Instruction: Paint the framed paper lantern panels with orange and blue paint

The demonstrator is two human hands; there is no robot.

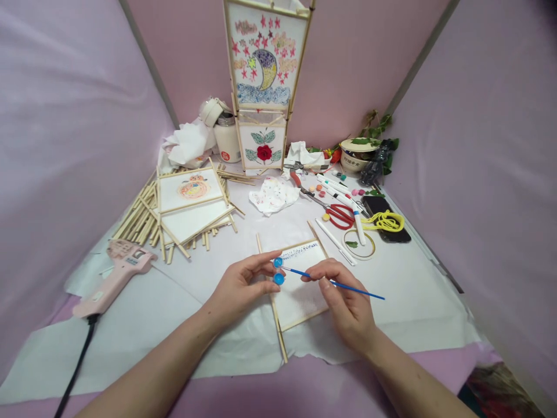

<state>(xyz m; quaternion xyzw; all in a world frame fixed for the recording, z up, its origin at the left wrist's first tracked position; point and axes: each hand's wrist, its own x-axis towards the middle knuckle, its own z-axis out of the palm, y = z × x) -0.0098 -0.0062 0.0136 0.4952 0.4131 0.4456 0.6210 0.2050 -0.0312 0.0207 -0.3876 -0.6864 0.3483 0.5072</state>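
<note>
Pointing its tip at the small open blue pot [278, 279], the blue brush [359, 289] slants over the framed panel [300, 299] at near centre. Were the pot to tip or the bristles carry too much, colour could probably blot the white sheet below. The left hand [246, 284] pinches the pot between thumb and fingers above the panel's left side; the right hand [348, 302] pinches the brush penlike, forearm angling inward. Left lies a pink glue gun [115, 278]; far right, red-handled scissors [340, 216].
</note>
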